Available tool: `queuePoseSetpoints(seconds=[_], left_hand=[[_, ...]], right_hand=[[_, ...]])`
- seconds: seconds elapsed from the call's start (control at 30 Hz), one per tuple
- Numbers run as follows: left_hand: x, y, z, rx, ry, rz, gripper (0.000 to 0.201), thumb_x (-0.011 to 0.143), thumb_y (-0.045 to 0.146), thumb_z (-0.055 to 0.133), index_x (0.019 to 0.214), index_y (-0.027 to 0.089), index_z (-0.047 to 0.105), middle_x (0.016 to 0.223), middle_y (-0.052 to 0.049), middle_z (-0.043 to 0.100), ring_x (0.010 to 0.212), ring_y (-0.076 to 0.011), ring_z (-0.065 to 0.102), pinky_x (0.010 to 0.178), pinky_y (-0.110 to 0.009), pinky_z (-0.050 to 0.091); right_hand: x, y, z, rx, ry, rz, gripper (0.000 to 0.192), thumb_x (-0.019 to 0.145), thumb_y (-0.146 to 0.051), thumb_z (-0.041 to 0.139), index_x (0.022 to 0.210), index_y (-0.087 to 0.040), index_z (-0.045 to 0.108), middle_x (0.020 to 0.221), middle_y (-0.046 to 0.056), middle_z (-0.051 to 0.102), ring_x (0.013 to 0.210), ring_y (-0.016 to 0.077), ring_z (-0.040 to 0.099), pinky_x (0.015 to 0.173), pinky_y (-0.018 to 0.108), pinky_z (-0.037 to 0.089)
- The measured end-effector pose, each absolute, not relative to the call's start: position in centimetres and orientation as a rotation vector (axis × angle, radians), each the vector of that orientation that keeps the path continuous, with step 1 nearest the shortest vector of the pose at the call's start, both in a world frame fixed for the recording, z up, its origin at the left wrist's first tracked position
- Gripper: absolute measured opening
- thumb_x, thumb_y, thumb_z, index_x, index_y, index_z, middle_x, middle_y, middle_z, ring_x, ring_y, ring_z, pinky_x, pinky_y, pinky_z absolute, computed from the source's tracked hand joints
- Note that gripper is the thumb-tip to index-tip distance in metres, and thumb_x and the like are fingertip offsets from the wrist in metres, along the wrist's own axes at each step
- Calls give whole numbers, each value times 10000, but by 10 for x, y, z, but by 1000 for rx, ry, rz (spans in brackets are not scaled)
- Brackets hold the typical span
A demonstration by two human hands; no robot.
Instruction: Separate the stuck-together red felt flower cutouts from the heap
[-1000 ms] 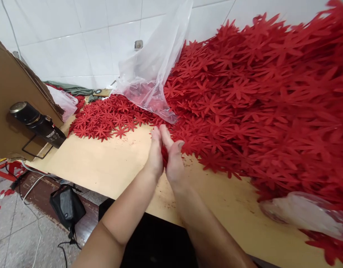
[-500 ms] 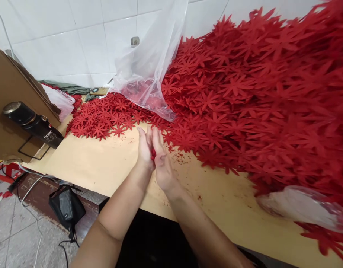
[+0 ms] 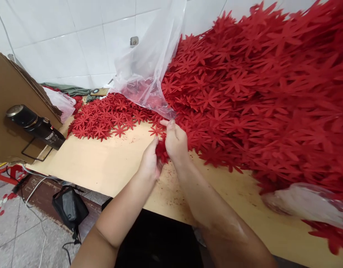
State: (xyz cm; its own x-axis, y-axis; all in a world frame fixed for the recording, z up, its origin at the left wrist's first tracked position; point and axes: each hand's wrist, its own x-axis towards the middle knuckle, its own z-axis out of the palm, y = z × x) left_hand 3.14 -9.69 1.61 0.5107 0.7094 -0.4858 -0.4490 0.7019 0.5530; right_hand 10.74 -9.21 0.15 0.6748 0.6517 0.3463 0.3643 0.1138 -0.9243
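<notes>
The left hand (image 3: 149, 163) and right hand (image 3: 175, 141) are pinching a small bunch of red felt flowers (image 3: 161, 150) between them, fingers (image 3: 171, 124) curled narrowly around it, just above the tan bench (image 3: 104, 163). The right fingertips are touching the edge of the huge red flower pile (image 3: 257, 93). Behind, a clear plastic bag (image 3: 149, 70) is draping over the pile.

**Red Cutouts on a Tan Desk**

The heap of flower cutouts (image 3: 257, 93) was solid red, as was the small bunch (image 3: 161, 150) between the hands. The desk (image 3: 104, 160) was plain tan, speckled with red crumbs. The plastic bag (image 3: 149, 70) was clear and whitish. The flask (image 3: 34, 125) was black with white lettering. The wall tiles (image 3: 76, 41) were glossy white.
</notes>
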Motion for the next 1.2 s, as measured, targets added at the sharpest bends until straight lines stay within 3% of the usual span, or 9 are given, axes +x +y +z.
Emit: queuePoseSetpoints(seconds=[0.13, 0.37, 0.47, 0.6, 0.77, 0.97, 1.2], left_hand=[[29, -87, 10, 288, 808, 724, 255, 905, 271, 471, 751, 139, 626, 611, -3, 615, 521, -94, 543, 639, -238, 487], [28, -81, 10, 339, 685, 760, 333, 909, 383, 450, 793, 135, 640, 700, -46, 662, 705, -141, 627, 785, -282, 509], [28, -82, 9, 411, 629, 733, 279, 891, 342, 476, 832, 129, 647, 760, -52, 683, 780, -148, 641, 830, -288, 497], [27, -84, 2, 526, 610, 695, 79, 797, 180, 573, 822, 145, 639, 786, -18, 690, 710, -97, 616, 753, -236, 478], [29, -88, -6, 632, 624, 677, 119, 695, 144, 671, 806, 163, 633, 803, 7, 685, 742, -93, 621, 758, -236, 471], [33, -91, -6, 645, 586, 685, 139, 680, 133, 682, 806, 162, 629, 769, 5, 684, 669, -84, 614, 685, -218, 467], [32, -92, -9, 701, 670, 697, 139, 660, 126, 720, 734, 161, 607, 691, 24, 687, 617, -74, 624, 638, -196, 489]], right_hand=[[116, -101, -7, -1555, -966, 252, 545, 872, -605, 346, 935, -171, 670, 981, 126, 687, 1011, 260, 616, 959, 463, 446], [115, -132, -15, -1571, -1067, 481, 422, 690, -436, 676, 1013, -167, 637, 1041, 126, 640, 879, 219, 626, 786, 397, 528], [117, -138, -19, -1589, -1138, 498, 285, 704, -307, 638, 955, -171, 645, 970, 95, 667, 861, 214, 625, 811, 407, 512], [121, -140, -18, -1466, -1030, 568, 185, 734, -295, 575, 853, -168, 637, 843, 56, 685, 777, 183, 632, 769, 359, 511], [123, -144, -10, -1387, -902, 612, 174, 730, -355, 570, 708, -185, 599, 680, 14, 637, 651, 150, 583, 666, 311, 489], [129, -147, -8, -1308, -838, 674, 144, 618, -299, 619, 699, -199, 554, 691, -3, 604, 645, 130, 556, 658, 309, 500], [126, -146, -15, -1397, -835, 588, 210, 664, -327, 631, 786, -195, 522, 780, 30, 605, 716, 154, 593, 691, 343, 534]])
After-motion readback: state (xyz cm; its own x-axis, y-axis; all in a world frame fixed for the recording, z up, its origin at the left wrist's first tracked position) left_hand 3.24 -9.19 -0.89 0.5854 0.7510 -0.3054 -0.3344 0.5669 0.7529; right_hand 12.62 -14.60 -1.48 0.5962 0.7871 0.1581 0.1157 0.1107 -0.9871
